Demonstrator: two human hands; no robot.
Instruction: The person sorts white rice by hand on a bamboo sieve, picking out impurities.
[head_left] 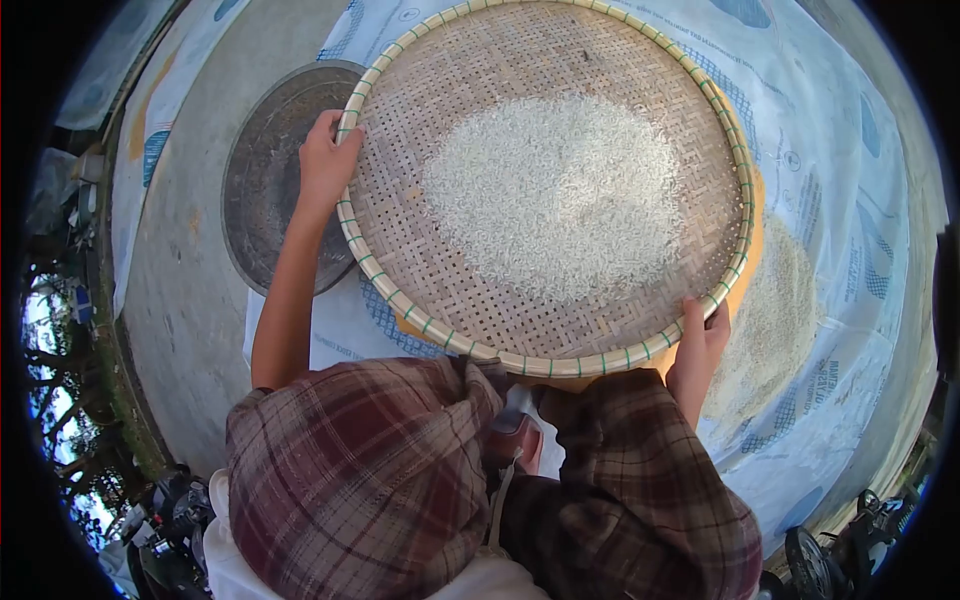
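Note:
A round woven bamboo tray (400, 220) with a rim bound in green takes up the upper middle of the view. White rice grains (555, 195) lie heaped on it, right of its centre. My left hand (328, 160) grips the rim at the tray's left side, thumb over the top edge. At the lower right of the rim, my right hand (700, 345) holds on, its fingers partly hidden beneath the tray.
Left of the tray, partly under it, sits a dark round pan (270, 190). White printed sheets (850, 210) cover the ground. A pile of grain (775, 325) lies on them at right. Something yellow-orange (752, 235) shows beneath the tray.

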